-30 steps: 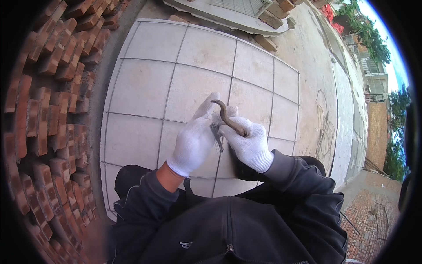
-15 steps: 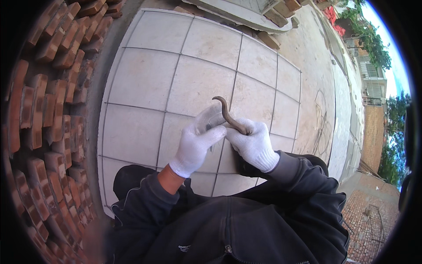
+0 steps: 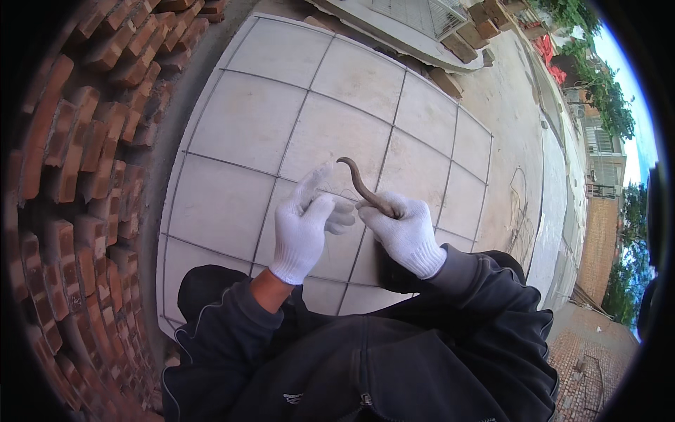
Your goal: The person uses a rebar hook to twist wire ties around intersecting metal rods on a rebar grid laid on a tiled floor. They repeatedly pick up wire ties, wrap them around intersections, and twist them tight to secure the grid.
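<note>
Since earlier: both my hands have drifted slightly lower and left over the mesh; the hook's curled tip now points up and left, and my left fingers have opened out from it.
Right hand: my white-gloved right hand is closed around the shank of the rusty brown curved metal hook, whose bent tip rises clear above my knuckles.
Left hand: my white-gloved left hand sits just beside the right, thumb and forefinger pinched together on what looks like a thin strand of tie wire; the strand is too fine to follow for certain.
Hands together: nearly touching at the fingertips, each gripping its own piece.
Where the work is: over the middle of the grey steel wire mesh, near one of its crossings, which lies on the pale square-patterned concrete slab.
Step in hand: I judge I am feeding the wire to the hook, before any twisting at a crossing.
Next move calls for: catching the wire in the hook's curl and keeping it taut with my left.
Around: red brick stack along the slab's left edge; wooden blocks beyond its far edge; loose wire coil on bare concrete to the right.
</note>
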Demonstrator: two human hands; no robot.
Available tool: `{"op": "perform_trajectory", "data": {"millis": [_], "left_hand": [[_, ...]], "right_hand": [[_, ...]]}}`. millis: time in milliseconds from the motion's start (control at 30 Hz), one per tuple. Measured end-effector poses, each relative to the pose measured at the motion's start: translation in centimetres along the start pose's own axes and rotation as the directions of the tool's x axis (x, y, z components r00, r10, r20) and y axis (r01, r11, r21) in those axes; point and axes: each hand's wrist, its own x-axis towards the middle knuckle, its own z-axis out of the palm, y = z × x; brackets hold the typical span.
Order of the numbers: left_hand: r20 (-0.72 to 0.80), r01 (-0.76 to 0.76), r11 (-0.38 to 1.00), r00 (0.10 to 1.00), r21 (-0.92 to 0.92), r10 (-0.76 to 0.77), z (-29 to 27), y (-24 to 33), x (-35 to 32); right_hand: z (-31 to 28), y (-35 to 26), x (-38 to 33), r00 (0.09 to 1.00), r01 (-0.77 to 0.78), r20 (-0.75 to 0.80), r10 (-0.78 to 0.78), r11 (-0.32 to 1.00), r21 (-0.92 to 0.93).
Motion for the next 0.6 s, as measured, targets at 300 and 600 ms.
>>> {"op": "perform_trajectory", "data": {"millis": [300,600], "left_hand": [[0.201,-0.123,0.944,0.961,-0.308,0.191,-3.3,1.5,1.3],[0.16,-0.192,0.979,0.966,-0.071,0.201,-3.4,1.3,1.3]], "right_hand": [[-0.9,-3.1,0.9,0.998,-0.061,0.012,0.06,0.96,0.272],[-0.6,-4.0,0.9,0.999,-0.039,0.023,0.035,0.969,0.245]]}}
